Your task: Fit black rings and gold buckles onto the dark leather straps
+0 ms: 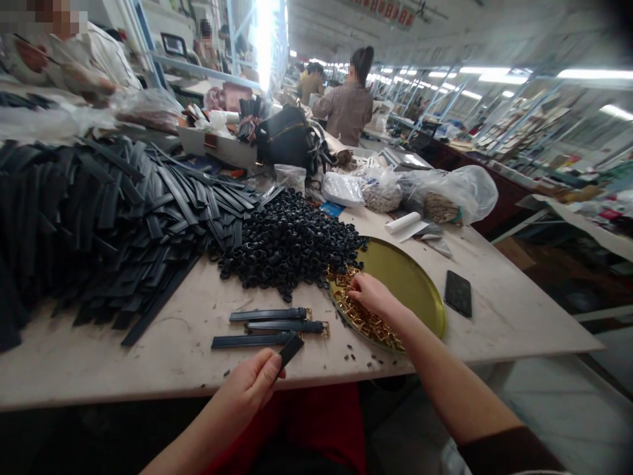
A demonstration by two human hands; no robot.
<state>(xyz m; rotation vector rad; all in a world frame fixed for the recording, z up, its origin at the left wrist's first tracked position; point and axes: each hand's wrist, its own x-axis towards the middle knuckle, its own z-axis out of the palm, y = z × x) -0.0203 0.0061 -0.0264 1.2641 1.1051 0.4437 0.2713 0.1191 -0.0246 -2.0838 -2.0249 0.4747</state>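
Right hand (373, 295): fingertips buried among the gold buckles (368, 323), so grip on any one cannot be told. Pale worn table (494, 316), busy workshop, round brass tray (410, 284). Left hand (252, 386): fingers pinched closed on the dark strap (290, 348), free end jutting past the thumb. Three buckled straps (277, 326) lie just beyond.

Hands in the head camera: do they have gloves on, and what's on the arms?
No gloves: the left hand and right hand are bare, with no rings or watch showing. The left forearm is bare to the picture's edge. The right arm has a dark brown sleeve near the elbow.
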